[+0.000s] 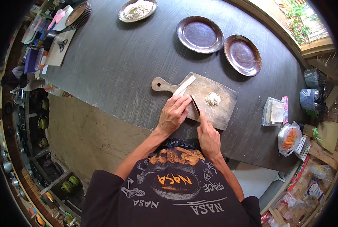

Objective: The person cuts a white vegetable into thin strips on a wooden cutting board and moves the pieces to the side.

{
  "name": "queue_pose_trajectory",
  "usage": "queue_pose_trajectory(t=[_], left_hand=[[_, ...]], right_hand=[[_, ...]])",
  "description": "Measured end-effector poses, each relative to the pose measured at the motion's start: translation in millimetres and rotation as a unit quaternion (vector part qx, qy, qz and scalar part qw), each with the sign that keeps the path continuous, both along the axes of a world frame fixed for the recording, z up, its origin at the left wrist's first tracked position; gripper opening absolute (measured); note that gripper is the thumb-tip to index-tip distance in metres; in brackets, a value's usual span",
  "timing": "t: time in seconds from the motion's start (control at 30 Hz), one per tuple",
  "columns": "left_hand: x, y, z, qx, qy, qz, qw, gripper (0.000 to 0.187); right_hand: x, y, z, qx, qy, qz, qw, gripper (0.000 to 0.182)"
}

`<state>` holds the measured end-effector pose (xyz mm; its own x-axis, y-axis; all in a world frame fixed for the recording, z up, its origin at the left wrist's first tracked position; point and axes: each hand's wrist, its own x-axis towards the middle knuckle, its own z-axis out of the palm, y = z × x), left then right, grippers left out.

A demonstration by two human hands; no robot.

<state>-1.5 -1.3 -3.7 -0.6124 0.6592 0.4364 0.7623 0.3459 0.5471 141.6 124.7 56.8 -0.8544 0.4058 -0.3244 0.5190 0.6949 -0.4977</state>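
Observation:
A wooden cutting board (223, 89) with a round handle lies on the dark table in front of me. My left hand (173, 113) presses pale flat strips (185, 85) down on the board's left part, its fingers bent together. My right hand (208, 138) grips a knife (195, 105), its index finger stretched along the blade, which stands at the end of the strips beside my left fingertips. A small heap of pale shreds (213, 99) lies right of the knife on the board.
Two brown plates (200, 34) (242, 55) stand beyond the board. A plate of white powdery food (138, 10) is at the far edge. Plastic packets (273, 111) and a bag of orange pieces (289, 140) lie on the right. Stacked plates (78, 16) stand far left.

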Motion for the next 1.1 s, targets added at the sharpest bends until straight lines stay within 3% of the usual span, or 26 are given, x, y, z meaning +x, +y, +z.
queue_pose_trajectory(t=[0.17,0.67,0.77,1.1], left_hand=[[-0.9,-1.9,0.9,-0.009,-0.005,-0.01,1.0,0.04],[0.5,-2.1,0.4,-0.001,0.0,-0.005,1.0,0.037],[0.4,-3.0,-1.0,0.006,-0.008,-0.012,1.0,0.037],[2.4,-2.5,0.1,0.014,-0.011,0.005,1.0,0.033]], right_hand=[[17.7,4.9,-12.0,0.003,0.056,0.019,0.998,0.066],[3.7,-2.0,4.0,0.008,-0.003,0.008,1.0,0.066],[21.5,2.7,-10.7,0.02,0.055,0.03,0.998,0.068],[1.0,2.9,-8.6,-0.006,0.039,0.024,0.999,0.067]])
